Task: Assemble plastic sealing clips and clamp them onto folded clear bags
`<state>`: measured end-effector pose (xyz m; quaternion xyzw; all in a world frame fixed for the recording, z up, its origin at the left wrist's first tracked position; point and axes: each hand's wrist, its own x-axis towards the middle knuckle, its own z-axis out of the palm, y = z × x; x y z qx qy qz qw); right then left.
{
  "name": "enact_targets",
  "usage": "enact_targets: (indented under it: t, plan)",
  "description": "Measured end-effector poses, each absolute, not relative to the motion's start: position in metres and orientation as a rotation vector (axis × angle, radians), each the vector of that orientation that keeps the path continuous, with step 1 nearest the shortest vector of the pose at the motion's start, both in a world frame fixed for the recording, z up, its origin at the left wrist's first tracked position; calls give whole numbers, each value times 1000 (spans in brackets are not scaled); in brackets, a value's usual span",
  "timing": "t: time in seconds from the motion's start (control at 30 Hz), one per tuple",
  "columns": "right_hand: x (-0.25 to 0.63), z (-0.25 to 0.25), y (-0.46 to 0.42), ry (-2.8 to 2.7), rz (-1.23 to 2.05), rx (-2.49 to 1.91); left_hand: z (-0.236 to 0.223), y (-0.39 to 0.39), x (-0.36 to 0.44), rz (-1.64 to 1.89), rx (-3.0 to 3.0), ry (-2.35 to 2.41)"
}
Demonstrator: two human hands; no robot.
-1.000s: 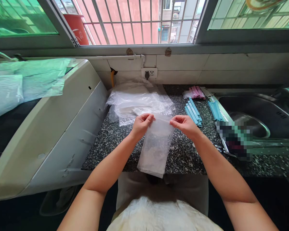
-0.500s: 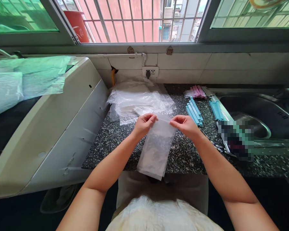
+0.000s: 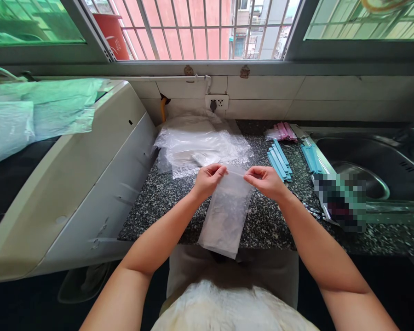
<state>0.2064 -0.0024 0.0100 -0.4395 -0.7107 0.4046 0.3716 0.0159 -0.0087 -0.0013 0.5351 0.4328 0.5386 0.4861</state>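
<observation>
A translucent plastic bag (image 3: 226,214) hangs between my hands, its lower end reaching over the front edge of the counter. My left hand (image 3: 209,180) pinches its upper left corner between thumb and fingers. At the upper right corner, my right hand (image 3: 266,181) is closed in a similar pinch. Just behind the hands lies a pile of clear plastic bags (image 3: 200,140). To the right of my right hand rest several light-blue strips (image 3: 279,161), side by side on the counter.
The speckled stone counter (image 3: 169,197) runs to a sink (image 3: 359,161) at right. More blue strips (image 3: 311,158), pink strips (image 3: 283,132) and a partly blurred package (image 3: 341,202) lie near it. A white appliance (image 3: 100,184) stands at left. A socket (image 3: 217,102) is on the wall.
The bag hangs slightly further right at its lower end. Both hands keep their pinch at the top corners; the view has shifted a little.
</observation>
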Motion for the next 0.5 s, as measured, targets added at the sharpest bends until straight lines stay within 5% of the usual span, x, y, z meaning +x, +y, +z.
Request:
enact_targets:
  t: [0.5]
  plan:
    - [205, 11, -4, -1868, 1135, -1125, -6, -13, 25, 1188, 1408, 1007]
